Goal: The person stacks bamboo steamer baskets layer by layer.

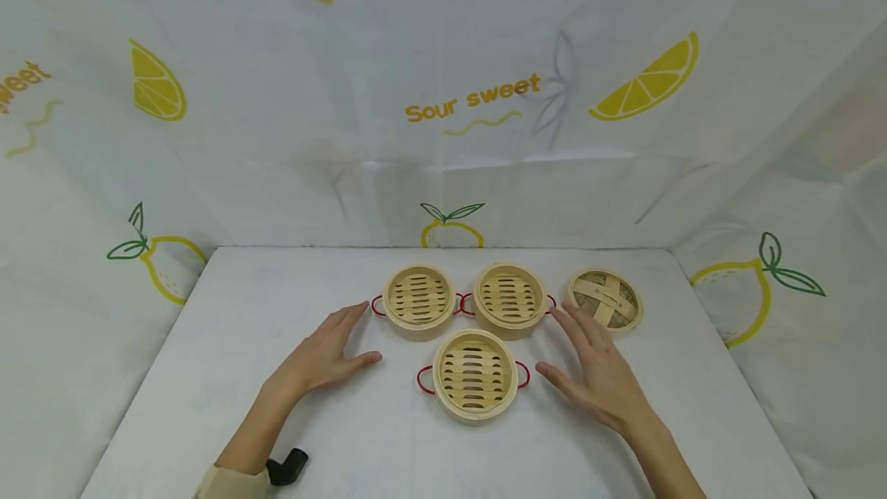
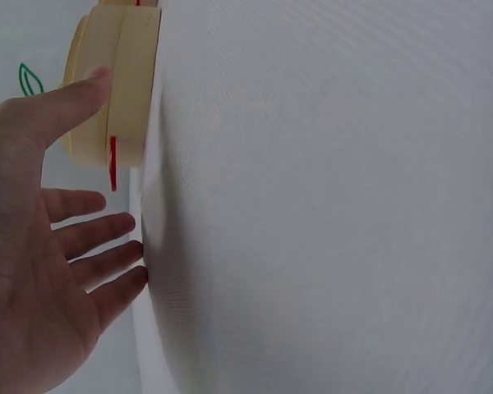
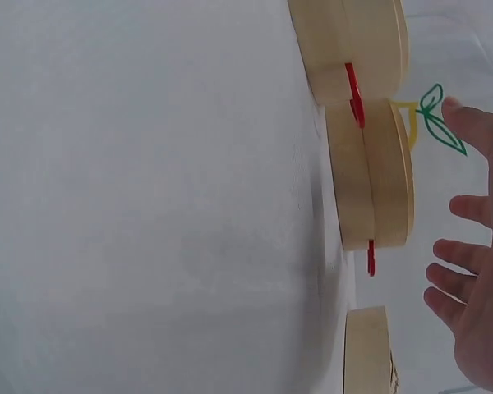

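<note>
**Three little steamers, one lid, nothing picked up yet**

White table (image 1: 291, 406) carries three round bamboo steamer baskets with slatted bottoms and red wire handles: left (image 1: 419, 299), middle (image 1: 509, 298), front (image 1: 475, 373). A woven lid (image 1: 605, 299) lies alone at right, so nothing looks stacked or covered. Left hand (image 1: 326, 356) and right hand (image 1: 601, 372) rest flat, fingers spread, holding nothing.

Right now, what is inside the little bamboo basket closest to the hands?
The front steamer basket looks empty: only its slatted bamboo floor with dark gaps shows. What lies under it on the white table is covered. The left hand and right hand rest on either side of it.
</note>
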{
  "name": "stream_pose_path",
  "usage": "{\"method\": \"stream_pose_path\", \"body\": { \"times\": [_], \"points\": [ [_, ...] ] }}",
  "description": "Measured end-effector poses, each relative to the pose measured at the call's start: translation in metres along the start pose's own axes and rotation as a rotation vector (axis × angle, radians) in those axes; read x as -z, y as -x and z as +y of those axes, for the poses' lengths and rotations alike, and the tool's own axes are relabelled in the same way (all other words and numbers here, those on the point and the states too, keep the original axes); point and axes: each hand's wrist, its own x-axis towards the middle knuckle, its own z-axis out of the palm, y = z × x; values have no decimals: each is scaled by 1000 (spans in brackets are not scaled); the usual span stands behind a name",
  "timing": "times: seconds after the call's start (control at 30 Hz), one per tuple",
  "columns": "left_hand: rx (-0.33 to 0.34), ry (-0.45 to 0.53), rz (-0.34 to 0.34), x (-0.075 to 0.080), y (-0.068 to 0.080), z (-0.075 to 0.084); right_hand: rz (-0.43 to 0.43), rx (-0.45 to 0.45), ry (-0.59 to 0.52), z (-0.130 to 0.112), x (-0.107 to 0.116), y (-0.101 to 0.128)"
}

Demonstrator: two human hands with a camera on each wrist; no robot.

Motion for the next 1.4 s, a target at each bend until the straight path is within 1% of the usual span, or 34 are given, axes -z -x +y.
{"method": "stream_pose_path", "body": {
  "times": [0.13,0.23,0.43,0.53,0.63,0.73,0.83,0.87,0.97,1.07,1.17,1.27,1.33,1.4],
  "points": [
    [-16,16,8,-2,-5,-3,3,11,-27,-5,-5,2],
    [-33,26,10,-4,-9,-5,-10,12,-48,-10,-8,2],
    [-106,104,5,-9,-21,-6,-67,-38,-122,-19,-10,5],
    [-123,121,7,-10,-25,-5,-76,-44,-133,-23,-11,6],
    [-128,130,10,-10,-29,-4,-37,-11,-150,-26,-13,7],
    [-129,160,22,-11,-35,-4,2,35,-183,-29,-16,7],
    [-145,199,51,-12,-39,-3,10,72,-201,-32,-20,8],
    [-170,204,71,-15,-41,-6,7,83,-204,-33,-21,8],
    [-216,203,124,-18,-43,-8,-15,99,-205,-36,-24,9],
    [-238,205,168,-21,-46,-9,-46,102,-196,-41,-27,9],
    [-192,227,156,-19,-48,-6,-77,101,-192,-46,-29,9],
    [-146,241,127,-18,-50,-4,-109,90,-197,-50,-29,7],
    [-127,240,117,-17,-50,-2,-141,71,-202,-52,-28,7],
    [-122,238,118,-17,-51,0,-180,45,-208,-54,-28,6]
  ]
}}
